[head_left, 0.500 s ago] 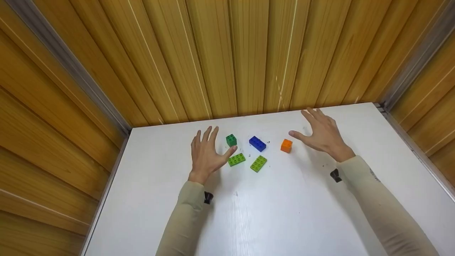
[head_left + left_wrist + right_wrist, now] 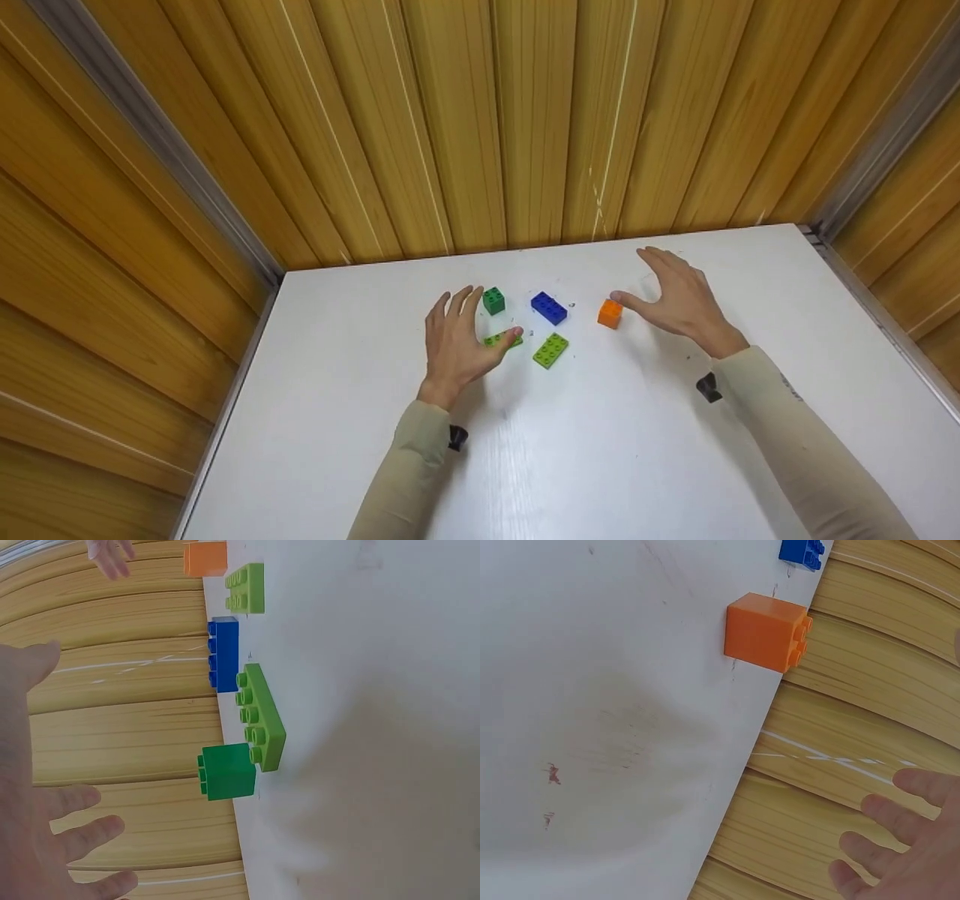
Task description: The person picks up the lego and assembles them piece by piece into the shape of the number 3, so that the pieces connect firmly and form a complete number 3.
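Five toy bricks lie on a white table

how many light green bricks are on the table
2: left light green brick, partly behind the left hand in the head view; right light green brick, just below the blue brick there.

No label, brand, number or sign legible in any view; one small dark marking on the right side of the right sleeve, too small and blurred to read.
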A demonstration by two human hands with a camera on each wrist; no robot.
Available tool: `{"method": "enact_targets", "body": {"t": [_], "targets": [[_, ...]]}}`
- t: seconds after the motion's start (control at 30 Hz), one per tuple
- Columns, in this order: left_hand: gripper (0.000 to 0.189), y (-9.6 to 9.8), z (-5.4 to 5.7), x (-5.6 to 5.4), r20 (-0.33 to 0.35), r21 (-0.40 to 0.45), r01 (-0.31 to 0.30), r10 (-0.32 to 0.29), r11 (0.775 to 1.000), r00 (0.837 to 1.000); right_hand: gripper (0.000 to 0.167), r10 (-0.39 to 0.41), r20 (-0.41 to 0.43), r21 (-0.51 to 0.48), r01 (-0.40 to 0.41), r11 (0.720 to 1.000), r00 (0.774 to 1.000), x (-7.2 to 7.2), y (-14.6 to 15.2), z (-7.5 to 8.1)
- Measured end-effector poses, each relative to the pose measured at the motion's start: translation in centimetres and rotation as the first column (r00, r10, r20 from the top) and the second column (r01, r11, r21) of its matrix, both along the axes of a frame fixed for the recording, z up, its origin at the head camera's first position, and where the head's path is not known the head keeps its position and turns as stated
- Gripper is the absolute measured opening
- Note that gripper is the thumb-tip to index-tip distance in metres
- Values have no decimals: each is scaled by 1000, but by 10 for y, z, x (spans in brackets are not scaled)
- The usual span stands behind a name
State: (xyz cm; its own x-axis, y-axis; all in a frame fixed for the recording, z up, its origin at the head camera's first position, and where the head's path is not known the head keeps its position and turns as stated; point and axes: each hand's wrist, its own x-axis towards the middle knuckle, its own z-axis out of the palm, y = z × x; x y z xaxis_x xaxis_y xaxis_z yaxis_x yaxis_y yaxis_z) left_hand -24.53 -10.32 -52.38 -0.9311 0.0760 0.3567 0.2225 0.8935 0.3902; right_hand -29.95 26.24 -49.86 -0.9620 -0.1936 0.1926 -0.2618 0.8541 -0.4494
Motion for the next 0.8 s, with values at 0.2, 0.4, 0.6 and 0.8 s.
{"method": "enact_targets", "body": {"t": [0.2, 0.4, 0.6, 0.8], "targets": [[95, 8, -9, 5, 23, 16, 9, -9, 1000, 1000, 104, 10, 32, -48, -9, 999, 999, 1, -1, -9], [92, 16, -16, 10, 25, 34, 28, -29, 999, 999, 106, 10, 90, -87, -2, 996, 996, 2, -3, -14], [88, 26, -25, 15, 7, 45, 54, -54, 998, 999, 102, 14, 126, -150, 6, 989, 992, 5, -4, -25], [85, 37, -29, 20, 55, 64, 68, -72, 996, 996, 95, 32, 153, -218, 2, 976, 988, 4, -6, -35]]}}
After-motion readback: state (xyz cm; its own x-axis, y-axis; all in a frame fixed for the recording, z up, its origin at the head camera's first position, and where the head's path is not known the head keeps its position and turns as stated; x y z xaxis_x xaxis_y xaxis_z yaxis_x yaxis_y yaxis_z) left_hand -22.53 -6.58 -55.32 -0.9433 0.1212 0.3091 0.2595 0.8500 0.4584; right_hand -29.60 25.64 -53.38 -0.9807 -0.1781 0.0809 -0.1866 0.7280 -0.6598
